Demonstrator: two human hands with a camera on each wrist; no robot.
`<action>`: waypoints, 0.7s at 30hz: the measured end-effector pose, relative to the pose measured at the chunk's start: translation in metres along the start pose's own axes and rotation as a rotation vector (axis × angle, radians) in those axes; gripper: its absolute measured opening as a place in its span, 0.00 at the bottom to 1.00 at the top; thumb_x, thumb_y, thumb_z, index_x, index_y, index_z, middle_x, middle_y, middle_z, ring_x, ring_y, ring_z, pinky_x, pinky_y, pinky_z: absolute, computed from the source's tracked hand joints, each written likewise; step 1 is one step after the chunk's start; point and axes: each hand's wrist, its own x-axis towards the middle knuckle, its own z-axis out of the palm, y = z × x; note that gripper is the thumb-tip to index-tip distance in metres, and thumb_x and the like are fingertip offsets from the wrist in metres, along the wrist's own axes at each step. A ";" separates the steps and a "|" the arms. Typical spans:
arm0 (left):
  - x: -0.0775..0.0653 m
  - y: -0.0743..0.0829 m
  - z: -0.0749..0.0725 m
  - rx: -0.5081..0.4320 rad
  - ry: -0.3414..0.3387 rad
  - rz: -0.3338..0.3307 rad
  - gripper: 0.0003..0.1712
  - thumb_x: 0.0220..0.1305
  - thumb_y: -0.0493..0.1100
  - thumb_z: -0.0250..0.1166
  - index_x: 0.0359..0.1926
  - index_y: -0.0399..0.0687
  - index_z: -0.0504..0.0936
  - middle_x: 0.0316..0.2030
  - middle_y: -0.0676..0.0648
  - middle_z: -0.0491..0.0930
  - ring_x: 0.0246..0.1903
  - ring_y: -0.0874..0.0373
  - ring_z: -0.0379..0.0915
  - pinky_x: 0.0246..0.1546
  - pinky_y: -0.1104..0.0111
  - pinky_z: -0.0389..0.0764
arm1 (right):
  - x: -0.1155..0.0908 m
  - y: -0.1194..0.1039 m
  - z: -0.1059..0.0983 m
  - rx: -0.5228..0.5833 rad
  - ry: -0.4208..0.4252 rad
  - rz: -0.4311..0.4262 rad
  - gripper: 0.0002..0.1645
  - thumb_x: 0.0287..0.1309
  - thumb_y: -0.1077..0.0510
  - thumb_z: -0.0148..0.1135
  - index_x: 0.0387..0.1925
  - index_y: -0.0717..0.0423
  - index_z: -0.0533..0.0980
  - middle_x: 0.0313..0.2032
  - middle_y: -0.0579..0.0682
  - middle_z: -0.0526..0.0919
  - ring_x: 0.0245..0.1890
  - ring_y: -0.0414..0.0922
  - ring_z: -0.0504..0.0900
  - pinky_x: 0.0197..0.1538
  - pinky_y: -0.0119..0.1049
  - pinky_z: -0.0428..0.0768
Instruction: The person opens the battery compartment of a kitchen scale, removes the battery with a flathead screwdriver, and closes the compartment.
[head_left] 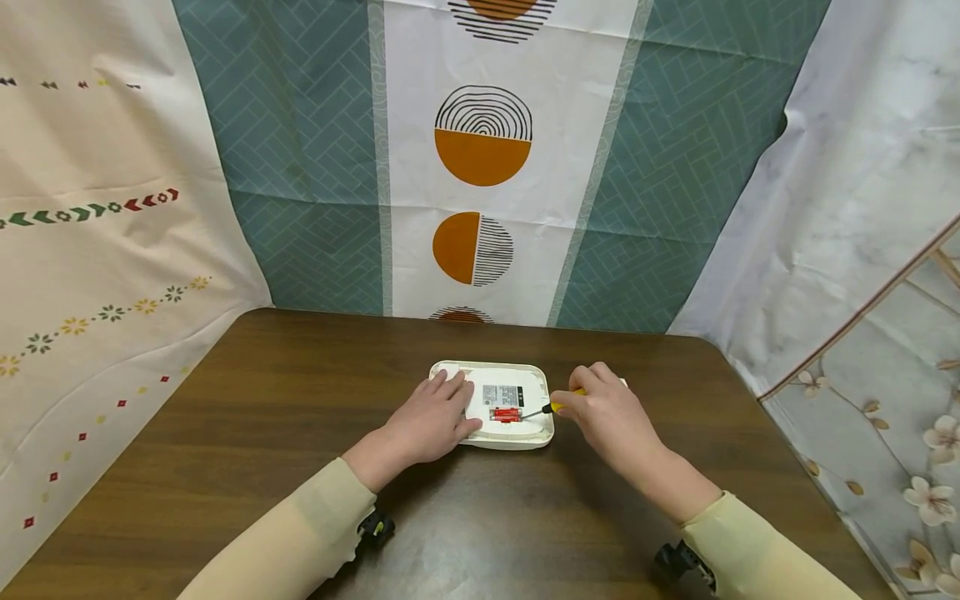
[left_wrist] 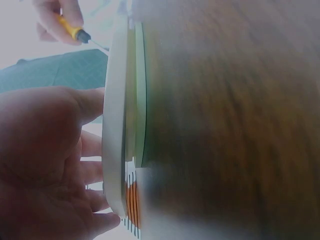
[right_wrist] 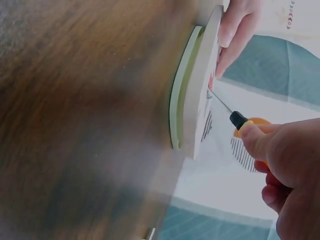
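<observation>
A white, flat, rounded rectangular device [head_left: 536,433] lies on the table with its labelled side up; a kitchen scale is possible, but I cannot tell. Red batteries [head_left: 506,414] sit in a recess near its front edge. My left hand [head_left: 431,421] rests on the device's left part, fingers spread and thumb near the recess. A screwdriver [head_left: 557,407] with a yellow and black handle is gripped in my right hand [head_left: 611,421]. Its thin metal shaft [right_wrist: 221,100] points left, the tip at the right end of the batteries. From the side, a pale green layer [left_wrist: 140,95] shows under the device's white body.
Brown wooden table [head_left: 300,367] extends around the device. A small white piece [head_left: 624,382] shows partly behind my right hand. Patterned cloths hang at the back [head_left: 315,167] and on both sides. Each wrist wears a small black camera.
</observation>
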 end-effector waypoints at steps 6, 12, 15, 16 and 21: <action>-0.001 -0.001 -0.003 -0.009 -0.003 -0.005 0.39 0.86 0.59 0.59 0.83 0.37 0.68 0.84 0.35 0.60 0.84 0.33 0.50 0.83 0.42 0.54 | -0.008 0.004 0.007 0.107 -0.026 0.109 0.17 0.50 0.65 0.88 0.43 0.49 0.93 0.33 0.44 0.77 0.37 0.48 0.75 0.36 0.43 0.81; 0.000 -0.001 -0.003 -0.016 -0.007 -0.003 0.39 0.86 0.59 0.60 0.82 0.37 0.68 0.84 0.35 0.61 0.84 0.33 0.50 0.83 0.43 0.54 | -0.022 0.010 0.015 0.243 -0.104 0.261 0.12 0.62 0.61 0.83 0.47 0.50 0.93 0.33 0.38 0.79 0.37 0.44 0.75 0.39 0.41 0.79; 0.000 -0.002 -0.002 -0.020 -0.005 -0.003 0.40 0.85 0.59 0.60 0.82 0.37 0.69 0.83 0.35 0.61 0.84 0.33 0.51 0.83 0.43 0.54 | -0.025 0.012 0.017 0.257 -0.104 0.268 0.11 0.63 0.60 0.82 0.47 0.50 0.93 0.33 0.38 0.79 0.37 0.43 0.76 0.39 0.41 0.79; 0.000 -0.002 -0.002 -0.019 -0.003 -0.004 0.40 0.85 0.59 0.61 0.82 0.37 0.69 0.83 0.35 0.61 0.84 0.33 0.51 0.83 0.43 0.54 | -0.025 0.012 0.017 0.249 -0.099 0.259 0.12 0.62 0.60 0.82 0.47 0.50 0.93 0.33 0.38 0.79 0.37 0.43 0.76 0.39 0.41 0.79; 0.000 -0.003 0.000 -0.016 0.010 0.003 0.40 0.85 0.59 0.60 0.82 0.36 0.69 0.83 0.35 0.62 0.83 0.32 0.51 0.83 0.42 0.55 | -0.017 0.009 0.011 0.127 -0.034 0.128 0.17 0.53 0.63 0.87 0.45 0.48 0.93 0.34 0.42 0.77 0.37 0.46 0.74 0.36 0.41 0.79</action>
